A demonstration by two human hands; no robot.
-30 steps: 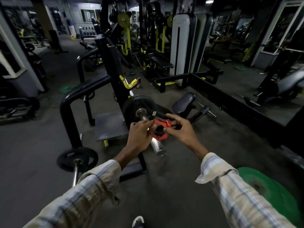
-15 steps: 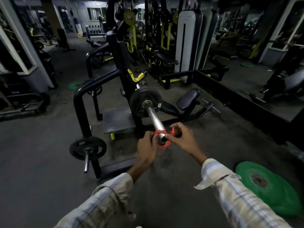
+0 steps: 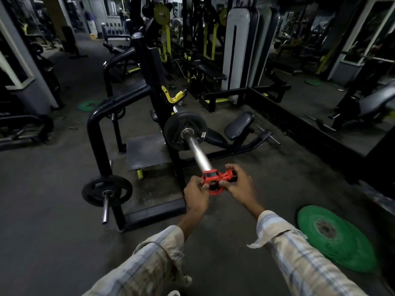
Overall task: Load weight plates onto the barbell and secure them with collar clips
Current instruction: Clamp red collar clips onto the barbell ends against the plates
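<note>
A steel barbell sleeve [image 3: 197,151] points toward me from a black rack. One black weight plate [image 3: 181,130] sits on it at the far end, near the rack. A red collar clip [image 3: 215,181] is at the sleeve's near tip, far from the plate. My left hand [image 3: 195,194] grips the clip's left side and my right hand [image 3: 240,184] pinches its lever on the right. The sleeve's end is hidden behind the clip and my fingers.
A green bumper plate [image 3: 335,236] lies flat on the floor at my right. A second black plate [image 3: 106,190] hangs on a low peg of the rack [image 3: 95,133] at left. A padded seat [image 3: 240,124] stands behind the bar. Machines crowd the background.
The view has pulled back from the plate, and the red clip with both hands on it now sits at the sleeve's near tip instead of close to the plate.
</note>
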